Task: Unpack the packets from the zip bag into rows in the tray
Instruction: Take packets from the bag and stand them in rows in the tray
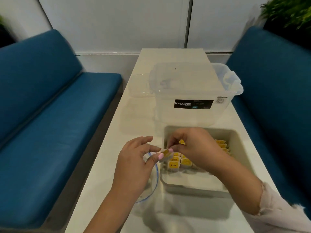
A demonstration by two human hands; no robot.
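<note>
A clear zip bag (152,187) lies on the white desk (104,190) under the left hand (134,163), whose grip pinches a yellow packet (165,153). The right hand (193,145) pinches another packet (182,142) over rows of packets (180,162) in the tray (193,190); beyond stands a clear storage box (193,91).

A clear Megabox bin (193,91) stands on the white table (148,115) between blue benches (50,132).

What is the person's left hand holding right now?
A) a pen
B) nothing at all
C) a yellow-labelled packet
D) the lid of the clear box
C: the left hand pinches a yellow-labelled packet between thumb and fingers at the left edge of the tray.
</note>
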